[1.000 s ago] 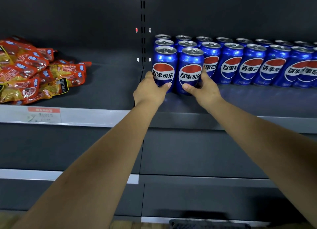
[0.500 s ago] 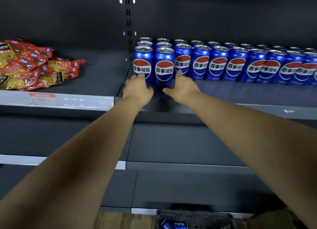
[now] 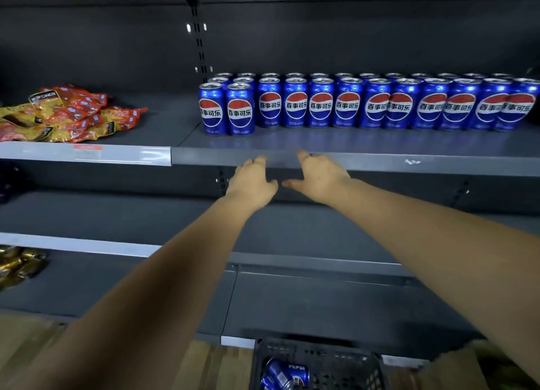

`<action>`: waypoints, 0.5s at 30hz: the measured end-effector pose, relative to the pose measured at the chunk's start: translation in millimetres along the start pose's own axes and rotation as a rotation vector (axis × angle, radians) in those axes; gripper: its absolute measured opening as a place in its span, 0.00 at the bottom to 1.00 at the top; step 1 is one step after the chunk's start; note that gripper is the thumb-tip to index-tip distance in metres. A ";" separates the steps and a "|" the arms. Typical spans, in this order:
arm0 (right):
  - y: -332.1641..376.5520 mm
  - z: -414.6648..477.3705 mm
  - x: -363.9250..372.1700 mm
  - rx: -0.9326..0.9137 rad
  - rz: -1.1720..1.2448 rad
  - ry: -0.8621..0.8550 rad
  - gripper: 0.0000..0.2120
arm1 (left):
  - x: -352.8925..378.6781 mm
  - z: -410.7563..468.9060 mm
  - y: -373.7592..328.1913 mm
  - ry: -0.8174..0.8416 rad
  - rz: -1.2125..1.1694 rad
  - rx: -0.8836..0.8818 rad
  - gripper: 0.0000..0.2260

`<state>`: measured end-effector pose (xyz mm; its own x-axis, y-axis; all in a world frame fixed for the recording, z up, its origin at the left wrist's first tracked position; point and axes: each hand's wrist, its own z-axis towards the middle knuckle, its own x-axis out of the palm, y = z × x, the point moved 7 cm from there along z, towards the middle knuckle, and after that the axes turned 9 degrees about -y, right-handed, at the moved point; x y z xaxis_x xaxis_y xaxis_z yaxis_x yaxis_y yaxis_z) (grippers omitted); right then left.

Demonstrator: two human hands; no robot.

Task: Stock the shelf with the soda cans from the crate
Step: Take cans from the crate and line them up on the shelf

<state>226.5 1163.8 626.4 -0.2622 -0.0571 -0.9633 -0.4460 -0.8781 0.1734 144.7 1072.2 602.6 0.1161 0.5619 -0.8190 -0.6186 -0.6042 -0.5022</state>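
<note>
Both hands had pulled back from the soda cans (image 3: 226, 113) & hung in front of the shelf (image 3: 409, 163) edge, holding nothing. Left hand (image 3: 252, 183) & right hand (image 3: 318, 179) had fingers relaxed and spread, thumbs nearly meeting. The 2 front cans stood upright at the left end of the row, slightly ahead of the rest. Below, the black crate (image 3: 336, 357) held a blue can (image 3: 285, 373) lying on its side. Snack bags (image 3: 67, 114) lay on the shelf, well apart to the left.

The left hand (image 3: 252, 183) and right hand (image 3: 320, 176) let go of the two front cans (image 3: 239, 113) and now hang empty, pulled back from them, fingers loose
</note>
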 end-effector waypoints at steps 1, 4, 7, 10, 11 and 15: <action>-5.1 -9.2 1.7 -0.011 0.003 0.014 0.28 | 4.4 -8.4 -5.9 0.002 0.007 -0.007 0.25; -19.2 -37.2 12.0 -0.037 0.021 0.072 0.31 | 18.8 -34.7 -21.8 0.026 0.000 -0.031 0.25; -32.5 -59.5 22.9 -0.050 0.034 0.118 0.31 | 33.8 -59.5 -31.6 0.066 0.003 -0.044 0.24; -41.5 -75.4 28.7 -0.032 0.071 0.152 0.31 | 45.2 -78.9 -32.5 0.103 0.107 -0.026 0.23; -43.3 -79.6 31.1 -0.022 0.094 0.160 0.31 | 47.9 -84.3 -31.8 0.102 0.165 -0.008 0.23; -45.8 -90.7 49.3 0.001 0.163 0.188 0.29 | 62.2 -101.7 -23.1 0.117 0.285 0.024 0.23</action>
<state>311.6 1158.1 552.4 -0.1670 -0.2854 -0.9437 -0.4113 -0.8497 0.3298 245.2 1063.6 535.1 0.0229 0.3018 -0.9531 -0.6568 -0.7142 -0.2420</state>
